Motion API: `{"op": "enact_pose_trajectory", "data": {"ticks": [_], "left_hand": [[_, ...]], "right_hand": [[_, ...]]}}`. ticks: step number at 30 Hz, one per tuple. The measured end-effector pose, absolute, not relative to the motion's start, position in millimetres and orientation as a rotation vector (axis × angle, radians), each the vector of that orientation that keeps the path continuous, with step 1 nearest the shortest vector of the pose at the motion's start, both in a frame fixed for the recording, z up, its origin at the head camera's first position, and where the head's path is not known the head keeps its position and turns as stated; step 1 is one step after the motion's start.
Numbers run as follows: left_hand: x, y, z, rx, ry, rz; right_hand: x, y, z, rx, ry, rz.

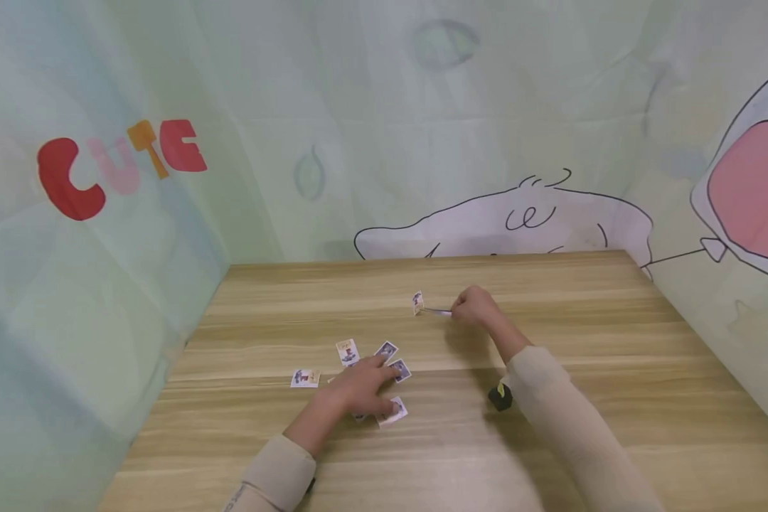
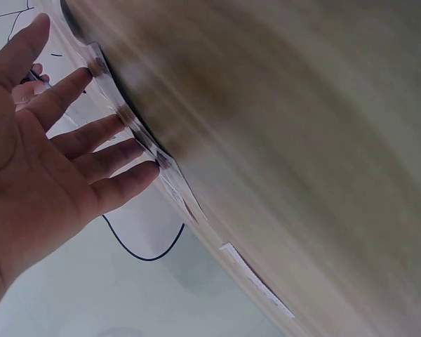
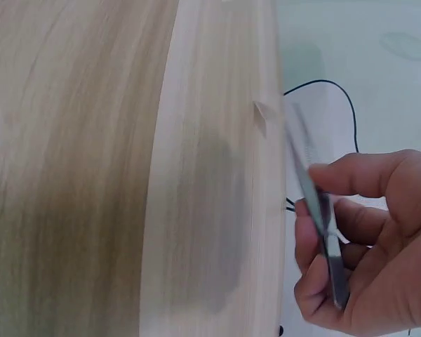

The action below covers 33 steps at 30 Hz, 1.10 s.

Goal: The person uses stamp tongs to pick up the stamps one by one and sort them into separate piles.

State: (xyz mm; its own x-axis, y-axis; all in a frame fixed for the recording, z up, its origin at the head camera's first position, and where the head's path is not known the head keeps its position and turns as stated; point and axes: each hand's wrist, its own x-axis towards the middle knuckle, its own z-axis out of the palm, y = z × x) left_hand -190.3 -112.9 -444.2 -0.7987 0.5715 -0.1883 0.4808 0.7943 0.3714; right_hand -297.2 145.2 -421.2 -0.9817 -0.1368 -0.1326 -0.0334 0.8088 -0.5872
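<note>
In the head view my right hand (image 1: pixel 476 307) holds metal tweezers (image 1: pixel 438 311), pointing left over the far part of the table. Right at their tips is a small picture card (image 1: pixel 418 303). The right wrist view shows the tweezers (image 3: pixel 319 203) between thumb and curled fingers, tips blurred, with a pale card (image 3: pixel 260 118) just left of them. My left hand (image 1: pixel 361 387) lies over a loose group of picture cards, fingers spread, fingertips (image 2: pixel 154 172) on the cards. Cards show around it, including one card (image 1: pixel 386 350) near the fingertips and another card (image 1: pixel 393 411) under the thumb. The palm hides some.
One card (image 1: pixel 305 378) lies left of the group, and another card (image 1: pixel 348 352) lies just beyond the left hand. A small black object (image 1: pixel 500 397) with a yellow-green part is beside the right sleeve. The wooden table (image 1: pixel 281 299) meets printed fabric walls (image 1: pixel 262 178) at its back.
</note>
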Motion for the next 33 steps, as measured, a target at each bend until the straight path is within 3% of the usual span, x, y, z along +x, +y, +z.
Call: {"op": "enact_pose_trajectory", "data": {"ticks": [11, 27, 33], "left_hand": [[-190, -113, -442, 0.792, 2.689, 0.439], [-190, -113, -443, 0.799, 2.692, 0.445], [-190, -112, -442, 0.8, 2.682, 0.45]], "right_hand": [[-286, 145, -418, -0.13, 2.886, -0.746], [-264, 163, -441, -0.719, 2.891, -1.141], [-251, 167, -443, -0.799, 2.875, -1.156]]}}
